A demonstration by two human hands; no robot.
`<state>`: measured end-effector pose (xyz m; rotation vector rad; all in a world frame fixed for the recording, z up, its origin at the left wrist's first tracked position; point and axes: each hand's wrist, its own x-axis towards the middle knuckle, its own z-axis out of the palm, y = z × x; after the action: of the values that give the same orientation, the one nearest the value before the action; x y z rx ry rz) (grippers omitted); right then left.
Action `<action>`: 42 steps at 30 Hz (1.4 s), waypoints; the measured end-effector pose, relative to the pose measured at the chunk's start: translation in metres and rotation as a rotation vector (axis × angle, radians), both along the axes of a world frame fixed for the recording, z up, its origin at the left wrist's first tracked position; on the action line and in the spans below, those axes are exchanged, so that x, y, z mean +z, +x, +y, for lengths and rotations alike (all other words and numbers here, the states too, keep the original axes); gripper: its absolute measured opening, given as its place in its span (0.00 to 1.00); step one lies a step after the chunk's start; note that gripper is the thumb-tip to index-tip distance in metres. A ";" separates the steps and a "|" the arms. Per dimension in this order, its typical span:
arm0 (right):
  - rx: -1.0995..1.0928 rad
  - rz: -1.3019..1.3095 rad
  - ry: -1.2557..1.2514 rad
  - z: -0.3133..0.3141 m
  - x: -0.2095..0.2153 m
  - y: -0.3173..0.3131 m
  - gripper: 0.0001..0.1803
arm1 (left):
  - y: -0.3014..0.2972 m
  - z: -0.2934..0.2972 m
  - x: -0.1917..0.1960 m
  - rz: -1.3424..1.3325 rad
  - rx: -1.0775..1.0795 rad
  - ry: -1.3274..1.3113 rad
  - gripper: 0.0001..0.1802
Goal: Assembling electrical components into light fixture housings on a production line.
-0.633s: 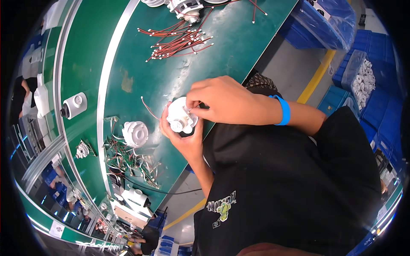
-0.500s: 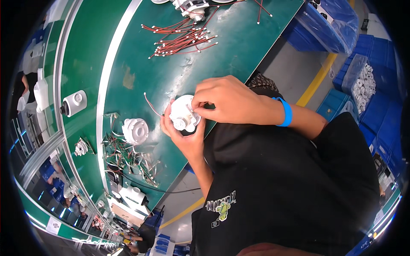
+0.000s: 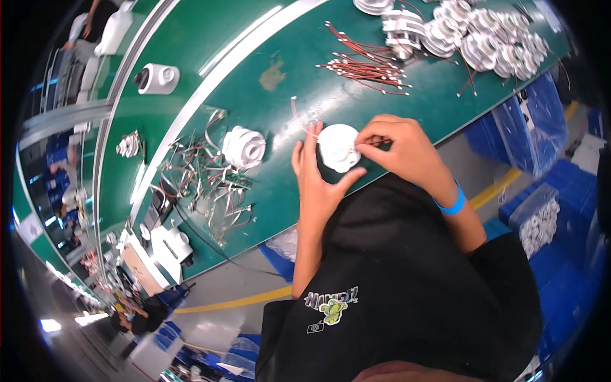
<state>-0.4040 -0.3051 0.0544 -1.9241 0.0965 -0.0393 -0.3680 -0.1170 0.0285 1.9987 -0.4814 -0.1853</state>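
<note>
The left hand [image 3: 316,181] lies open against the white round part [image 3: 338,147], fingers stretched up along its left side and thumb hooked under its lower edge, bracing it on the green bench [image 3: 280,121]. The right hand [image 3: 402,153] is closed in a pinch, thumb and forefinger meeting at the right edge of the white round part where a thin wire end sits; what exactly is pinched is too small to tell. A blue wristband [image 3: 450,205] circles the right wrist, just right of and below the part.

The white round part rests at the near edge of the bench, directly in front of the person's black shirt [image 3: 407,293]. A pale loose wire [image 3: 298,116] curls on the bench just up and left of the part. Further left of the part sits a second white ribbed disc [image 3: 244,147], and beyond and below that a tangle of grey wire harnesses [image 3: 200,184]. Above the part, a little to the right, a bundle of red wires [image 3: 366,63] lies fanned out. Well above and right of the part, a heap of white ribbed housings [image 3: 474,35] crowds the bench. Far to the upper left of the part, past a pale stripe, lies a white dome camera body [image 3: 156,78].
</note>
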 end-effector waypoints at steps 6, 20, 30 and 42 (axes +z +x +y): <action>0.008 -0.092 -0.157 -0.024 0.020 0.006 0.13 | 0.039 0.095 0.056 0.133 -0.120 0.047 0.07; -0.048 -0.143 0.260 0.027 0.015 0.088 0.09 | 0.238 0.097 0.046 -0.280 -0.445 0.942 0.21; 0.047 -0.143 0.817 0.028 0.023 0.060 0.10 | 0.215 0.128 0.056 0.014 -0.132 0.471 0.21; 0.096 -0.131 0.709 0.041 0.025 0.051 0.11 | 0.173 0.143 0.089 0.182 0.042 0.070 0.18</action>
<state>-0.3529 -0.2639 0.0794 -1.2120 -0.0655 -0.0579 -0.1955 0.0263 0.1171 2.0356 -0.3202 -0.3585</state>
